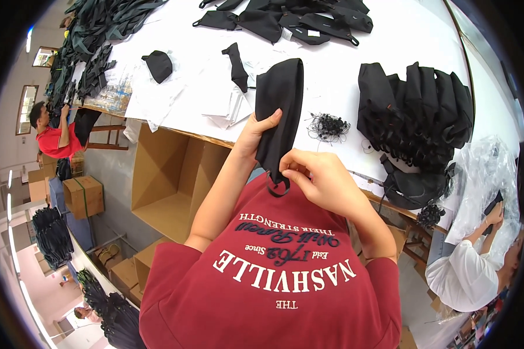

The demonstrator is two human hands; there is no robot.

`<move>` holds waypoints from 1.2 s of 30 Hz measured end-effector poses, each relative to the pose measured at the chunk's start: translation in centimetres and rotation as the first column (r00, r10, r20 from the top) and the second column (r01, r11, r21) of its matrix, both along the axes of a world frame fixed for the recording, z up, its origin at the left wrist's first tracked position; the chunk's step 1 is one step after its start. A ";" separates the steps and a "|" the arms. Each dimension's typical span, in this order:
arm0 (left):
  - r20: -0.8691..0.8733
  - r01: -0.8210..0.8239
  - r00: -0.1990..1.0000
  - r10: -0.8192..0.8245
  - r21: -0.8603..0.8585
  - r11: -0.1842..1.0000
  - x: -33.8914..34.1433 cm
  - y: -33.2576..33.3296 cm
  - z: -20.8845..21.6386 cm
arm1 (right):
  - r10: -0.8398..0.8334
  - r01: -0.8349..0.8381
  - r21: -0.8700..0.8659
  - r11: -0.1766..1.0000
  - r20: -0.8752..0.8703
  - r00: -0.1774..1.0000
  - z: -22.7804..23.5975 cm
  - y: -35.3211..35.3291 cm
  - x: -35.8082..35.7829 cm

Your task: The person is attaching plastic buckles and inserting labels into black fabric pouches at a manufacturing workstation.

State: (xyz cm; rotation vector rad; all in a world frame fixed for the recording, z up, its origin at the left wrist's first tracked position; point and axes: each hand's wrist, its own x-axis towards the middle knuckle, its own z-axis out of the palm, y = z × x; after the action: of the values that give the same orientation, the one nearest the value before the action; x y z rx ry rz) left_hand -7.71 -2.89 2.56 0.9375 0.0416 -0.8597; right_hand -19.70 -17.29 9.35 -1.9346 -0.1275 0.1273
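I hold a black fabric piece (pixel 279 110) upright over the near edge of the white table (pixel 355 58). My left hand (pixel 255 135) grips its left side, thumb across the cloth. My right hand (pixel 320 174) pinches its lower end, where a thin black strap loop (pixel 278 189) hangs down. Both forearms come up from my red printed shirt (pixel 273 279).
A stack of folded black pieces (pixel 413 110) sits at the right, with a tangle of black cord (pixel 327 127) near it. More black pieces (pixel 285 20) lie at the far side. An open cardboard box (pixel 169 180) stands below. A person in red (pixel 55 139) is left, a person in white (pixel 468 270) right.
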 end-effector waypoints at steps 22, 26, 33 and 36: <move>0.717 0.076 0.542 -0.437 0.476 0.876 1.7 0.9 2.5 | -0.196 0.186 0.134 0.973 0.062 0.979 -1.0 -7.8 0.1; 0.703 0.256 0.412 -0.579 0.520 0.815 3.2 -0.7 2.1 | -0.171 0.170 0.019 0.985 0.060 0.984 -1.0 -10.3 0.0; 0.646 -0.027 0.680 -0.348 0.496 0.868 5.9 -1.0 -2.4 | -0.420 0.687 -0.405 0.603 0.571 0.705 -1.3 -12.7 2.9; 0.545 0.053 0.751 -0.374 0.514 0.856 6.3 -0.8 -3.7 | -0.377 0.624 -0.704 0.339 0.506 0.776 -5.9 -14.6 5.8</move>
State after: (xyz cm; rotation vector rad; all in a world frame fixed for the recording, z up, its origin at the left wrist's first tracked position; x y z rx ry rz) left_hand -1.44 -3.72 -1.16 1.6948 -0.4793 -0.7186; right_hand -13.89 -31.89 3.40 -2.8975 0.4970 -0.6305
